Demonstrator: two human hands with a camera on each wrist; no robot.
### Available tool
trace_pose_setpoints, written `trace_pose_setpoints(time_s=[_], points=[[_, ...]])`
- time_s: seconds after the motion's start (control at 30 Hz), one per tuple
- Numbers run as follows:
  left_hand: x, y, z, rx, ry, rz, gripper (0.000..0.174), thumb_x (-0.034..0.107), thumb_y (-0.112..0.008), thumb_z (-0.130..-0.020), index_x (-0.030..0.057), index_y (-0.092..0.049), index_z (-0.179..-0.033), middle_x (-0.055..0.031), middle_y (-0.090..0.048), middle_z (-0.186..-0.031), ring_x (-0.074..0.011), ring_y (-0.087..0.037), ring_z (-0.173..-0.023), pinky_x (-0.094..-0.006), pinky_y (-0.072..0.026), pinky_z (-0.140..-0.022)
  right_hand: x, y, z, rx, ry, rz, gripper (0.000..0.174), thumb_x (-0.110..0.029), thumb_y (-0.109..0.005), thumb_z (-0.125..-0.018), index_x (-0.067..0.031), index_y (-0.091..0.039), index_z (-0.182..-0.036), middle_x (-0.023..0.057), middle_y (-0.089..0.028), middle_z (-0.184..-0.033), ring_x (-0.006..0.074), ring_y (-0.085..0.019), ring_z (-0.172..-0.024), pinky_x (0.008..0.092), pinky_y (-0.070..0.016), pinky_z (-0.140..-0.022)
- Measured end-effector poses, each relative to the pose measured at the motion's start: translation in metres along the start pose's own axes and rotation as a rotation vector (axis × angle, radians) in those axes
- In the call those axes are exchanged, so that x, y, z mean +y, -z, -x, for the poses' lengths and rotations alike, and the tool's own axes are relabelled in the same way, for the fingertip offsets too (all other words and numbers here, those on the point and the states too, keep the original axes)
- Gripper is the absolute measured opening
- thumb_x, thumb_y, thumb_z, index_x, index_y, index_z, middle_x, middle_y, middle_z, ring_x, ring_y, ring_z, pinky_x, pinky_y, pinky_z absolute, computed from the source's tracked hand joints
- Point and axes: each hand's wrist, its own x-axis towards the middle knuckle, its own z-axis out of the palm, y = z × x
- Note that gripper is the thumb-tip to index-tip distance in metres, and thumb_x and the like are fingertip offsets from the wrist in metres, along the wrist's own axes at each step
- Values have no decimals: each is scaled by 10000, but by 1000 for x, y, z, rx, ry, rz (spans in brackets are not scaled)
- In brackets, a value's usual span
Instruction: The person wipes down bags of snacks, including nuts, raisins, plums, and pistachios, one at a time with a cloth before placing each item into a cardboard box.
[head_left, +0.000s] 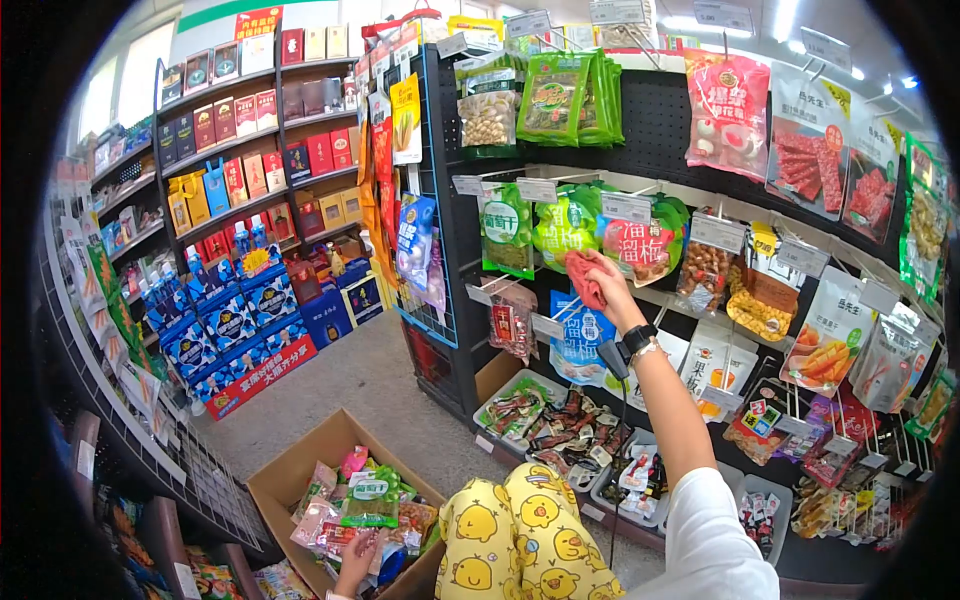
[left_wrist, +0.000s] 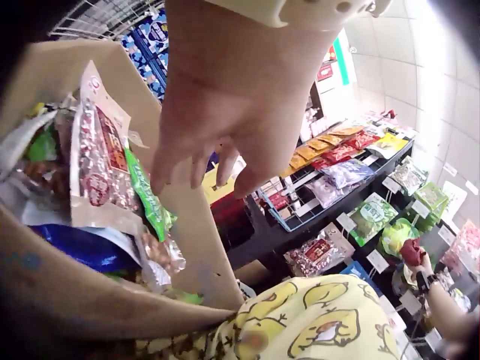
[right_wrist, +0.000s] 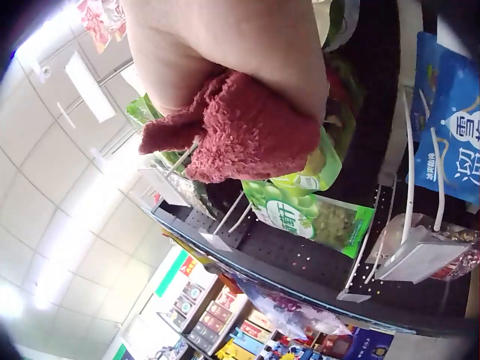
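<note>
My right hand (head_left: 616,296) grips a dusty-red terry cloth (head_left: 584,280) in front of the hanging green plum bags (head_left: 567,222) on the rack. In the right wrist view the bunched cloth (right_wrist: 251,131) hangs out of the palm, close to a green raisin bag (right_wrist: 307,217). Low on the left, my left hand (head_left: 357,563) hangs over the near side of an open cardboard box (head_left: 280,465). Its fingers (left_wrist: 199,169) dangle loosely and hold nothing in the left wrist view. Inside the box lie mixed snack bags, including a green raisin bag (head_left: 370,503) and a pink-and-clear bag (left_wrist: 101,157).
Wire hooks with price tags (head_left: 627,207) jut from the black rack (head_left: 650,110). Trays (head_left: 490,415) of small packets line its foot. A wire rack (head_left: 190,450) stands left, and stacked blue cartons (head_left: 230,320) stand behind. Yellow duck-print fabric (head_left: 530,530) covers my legs beside the box.
</note>
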Motion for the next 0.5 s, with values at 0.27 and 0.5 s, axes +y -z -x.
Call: trace_pose_setpoints(time_s=[0.27,0.5], points=[[102,-15,67,111,92,4,253,243,-564,-949,64,-599,-1124,-8,-553,-1051,-120,-548,-917,-264,-447,-758,21,-3,-26,-38,-70,15,379,12,-548,-810,15,-553,-1189,80,-630,-1062,131,-617,-891,234,-491,-771],[45,-5,27,26,42,133,386,70,-550,-916,-37,-447,-1273,-152,-572,-1218,-220,-563,-1115,-310,-459,-935,2,-24,0,-57,-144,-171,359,1,-525,-830,41,-536,-1186,108,-618,-1108,167,-621,-939,277,-503,-823]])
